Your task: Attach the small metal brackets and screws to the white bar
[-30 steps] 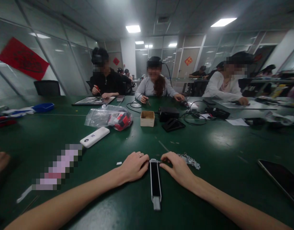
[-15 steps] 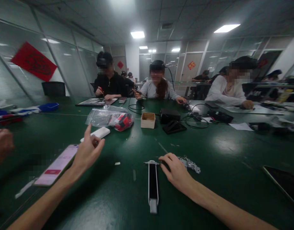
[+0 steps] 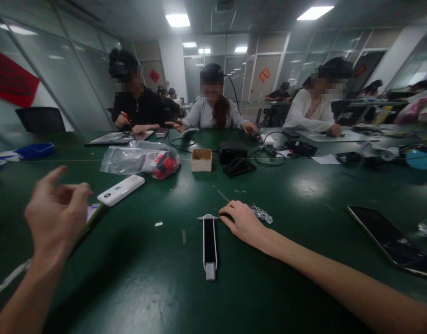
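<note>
My left hand (image 3: 56, 213) is raised over the table, index finger stretched out and thumb apart, holding nothing. Behind it lies a phone (image 3: 92, 212) with a lit screen, mostly hidden by the hand. My right hand (image 3: 243, 220) rests on the table with loosely bent fingers, thumb and index apart. Its fingertips are at the right end of a thin crossbar on a narrow, white-framed tool (image 3: 210, 241) with a black strip and a grey lower end. Whether they touch the bar, I cannot tell. Small silver metal links (image 3: 262, 214) lie just beyond the right hand.
A white power bank (image 3: 121, 190), a clear plastic bag (image 3: 121, 157) with red and black contents, and a small open box (image 3: 201, 162) stand farther back. A black phone (image 3: 387, 239) lies at right. Several people sit across the green table (image 3: 147, 278).
My left hand has moved left and off the phone's upper end, coming closer to the camera. The view has turned rightward and down. My right hand stays beside the white-framed tool.
</note>
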Demonstrator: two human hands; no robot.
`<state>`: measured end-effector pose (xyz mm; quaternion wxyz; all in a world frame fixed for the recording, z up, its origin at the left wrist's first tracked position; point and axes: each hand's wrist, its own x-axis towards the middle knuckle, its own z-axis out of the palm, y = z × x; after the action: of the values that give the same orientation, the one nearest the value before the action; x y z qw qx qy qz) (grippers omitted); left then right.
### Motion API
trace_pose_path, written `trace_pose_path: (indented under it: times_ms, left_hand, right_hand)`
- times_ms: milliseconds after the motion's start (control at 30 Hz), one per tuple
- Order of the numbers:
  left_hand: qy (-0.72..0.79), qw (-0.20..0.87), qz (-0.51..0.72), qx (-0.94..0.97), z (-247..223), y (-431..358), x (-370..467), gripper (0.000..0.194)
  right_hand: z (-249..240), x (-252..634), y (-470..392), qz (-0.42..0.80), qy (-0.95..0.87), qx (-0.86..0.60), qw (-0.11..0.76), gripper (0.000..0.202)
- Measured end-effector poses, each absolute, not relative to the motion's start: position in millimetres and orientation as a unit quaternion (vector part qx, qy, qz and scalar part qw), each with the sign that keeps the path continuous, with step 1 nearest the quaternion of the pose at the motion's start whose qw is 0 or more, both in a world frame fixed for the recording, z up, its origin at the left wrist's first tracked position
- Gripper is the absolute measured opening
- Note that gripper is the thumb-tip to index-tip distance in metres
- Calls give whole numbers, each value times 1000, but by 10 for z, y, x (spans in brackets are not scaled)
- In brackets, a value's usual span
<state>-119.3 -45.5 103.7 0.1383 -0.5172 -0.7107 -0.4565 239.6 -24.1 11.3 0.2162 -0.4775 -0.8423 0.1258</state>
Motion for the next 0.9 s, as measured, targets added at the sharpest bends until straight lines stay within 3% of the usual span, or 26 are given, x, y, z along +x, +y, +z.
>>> trace_pose_path:
  times_ms: [167, 300, 400, 500, 633, 900]
  left_hand:
    - [-642, -5, -296, -708, 721, -394, -704, 42]
    - [-536, -56, -194, -820, 302, -309, -449, 32]
    - [-464, -38, -201, -862, 121, -168, -256, 26]
    - [-392, -11, -289, -873, 83, 21, -27, 24]
    - [-381, -4, -341, -859, 90, 171, 199, 22]
    - [-294, 33, -180, -938, 132, 41, 90, 24]
  right_hand:
    - [254, 2445, -156, 184, -855, -453, 174, 18]
    - [248, 2433, -120, 194, -842, -475, 165, 13]
    - [151, 2403, -118, 185, -830, -494, 180, 9]
    - [38, 2375, -144, 149, -832, -489, 215, 8]
    - [-26, 2363, -205, 132, -818, -484, 280, 9]
    - [71, 2359, -282, 164, -813, -455, 325, 6]
